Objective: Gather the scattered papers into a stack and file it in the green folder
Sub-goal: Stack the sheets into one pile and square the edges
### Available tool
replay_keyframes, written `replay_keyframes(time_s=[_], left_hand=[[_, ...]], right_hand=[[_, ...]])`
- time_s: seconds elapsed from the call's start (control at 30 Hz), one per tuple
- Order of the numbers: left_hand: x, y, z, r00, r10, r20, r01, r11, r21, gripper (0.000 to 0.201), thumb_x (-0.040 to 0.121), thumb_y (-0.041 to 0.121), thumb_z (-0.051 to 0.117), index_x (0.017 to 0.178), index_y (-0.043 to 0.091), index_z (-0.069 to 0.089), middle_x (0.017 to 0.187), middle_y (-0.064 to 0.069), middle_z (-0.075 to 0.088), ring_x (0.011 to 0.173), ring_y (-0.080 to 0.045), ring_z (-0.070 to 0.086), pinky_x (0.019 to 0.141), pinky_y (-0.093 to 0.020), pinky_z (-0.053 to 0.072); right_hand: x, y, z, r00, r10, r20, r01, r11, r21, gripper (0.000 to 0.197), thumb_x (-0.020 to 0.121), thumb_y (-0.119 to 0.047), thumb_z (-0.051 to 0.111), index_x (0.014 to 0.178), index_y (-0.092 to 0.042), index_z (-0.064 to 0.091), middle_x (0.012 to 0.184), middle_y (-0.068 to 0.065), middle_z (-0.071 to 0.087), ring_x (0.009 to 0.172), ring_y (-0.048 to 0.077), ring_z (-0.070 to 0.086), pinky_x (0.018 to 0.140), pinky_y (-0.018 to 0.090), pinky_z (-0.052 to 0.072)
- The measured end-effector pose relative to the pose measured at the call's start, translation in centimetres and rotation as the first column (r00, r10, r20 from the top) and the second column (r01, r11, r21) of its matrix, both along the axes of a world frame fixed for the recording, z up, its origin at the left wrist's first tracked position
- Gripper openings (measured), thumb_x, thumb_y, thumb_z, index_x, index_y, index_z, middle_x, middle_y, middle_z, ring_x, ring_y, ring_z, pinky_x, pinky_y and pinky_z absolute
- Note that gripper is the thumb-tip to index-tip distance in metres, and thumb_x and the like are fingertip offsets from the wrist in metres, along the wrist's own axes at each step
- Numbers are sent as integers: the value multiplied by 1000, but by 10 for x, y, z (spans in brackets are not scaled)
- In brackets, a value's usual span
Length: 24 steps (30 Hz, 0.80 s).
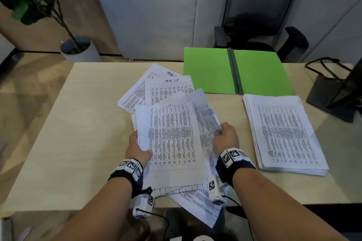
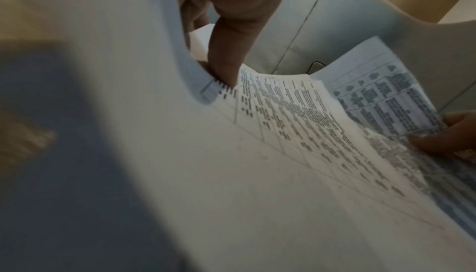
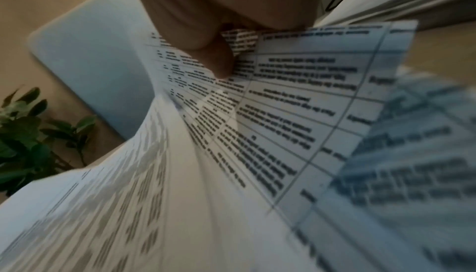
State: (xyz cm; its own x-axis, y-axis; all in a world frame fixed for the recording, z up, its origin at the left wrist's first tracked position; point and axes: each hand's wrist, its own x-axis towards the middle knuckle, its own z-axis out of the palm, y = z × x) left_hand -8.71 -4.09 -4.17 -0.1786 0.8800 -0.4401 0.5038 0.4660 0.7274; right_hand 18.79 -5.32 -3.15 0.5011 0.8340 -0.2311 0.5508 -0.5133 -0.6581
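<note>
While curled, both hands' fingers (image 1: pixel 219 130) pinch papers (image 1: pixel 172 135) — tightly.

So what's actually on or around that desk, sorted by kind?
Green folder, lying open: 1
Neat paper stack: 1
Loose bunch of sheets, held by left hand and right hand: 1
Potted plant: 1
Office chair: 1
Total: 5

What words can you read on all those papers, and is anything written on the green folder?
"TASK LIST": blue handwriting atop one loose sheet.
"TASK": handwriting on the sheet behind, the rest covered.
Printed tables on the sheets held by the left hand and right hand, and on the stack: too small and blurred to read.
Green folder: no writing.
Wristband markers: black-and-white patterns, no words.
</note>
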Motion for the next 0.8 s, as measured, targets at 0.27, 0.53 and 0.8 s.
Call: replay_keyframes(time_s=[0.27, 0.53, 0.8], left_hand=[[-14, 5, 10, 999, -11, -32, 13, 998, 60, 76, 77, -19, 42, 131, 33, 51, 148, 0, 42, 112, -31, 59, 71, -28, 51], [-6, 11, 21, 1000, -13, 9, 12, 997, 75, 66, 95, 64, 25, 111, 20, 71, 143, -12, 47, 127, -30, 46, 108, -42, 30], [-10, 4, 21, 997, 60, -53, -59, 998, 22, 50, 85, 15, 70, 131, 11, 49, 131, -12, 55, 96, -20, 50, 86, -26, 39]], right_hand=[[2, 31, 51, 999, 41, 31, -51, 823, 566, 41, 74, 18, 46, 88, -17, 62, 93, -5, 55, 95, 25, 56, 82, 41, 49], [-30, 39, 71, 932, 173, -317, 6, 871, 492, 22, 90, -15, 60, 79, -34, 57, 71, -10, 60, 65, 8, 54, 64, 31, 50], [-40, -2, 1, 972, 222, -81, -228, 970, -86, 19, 90, -27, 57, 74, -18, 51, 71, -3, 53, 67, 14, 51, 52, 17, 35]])
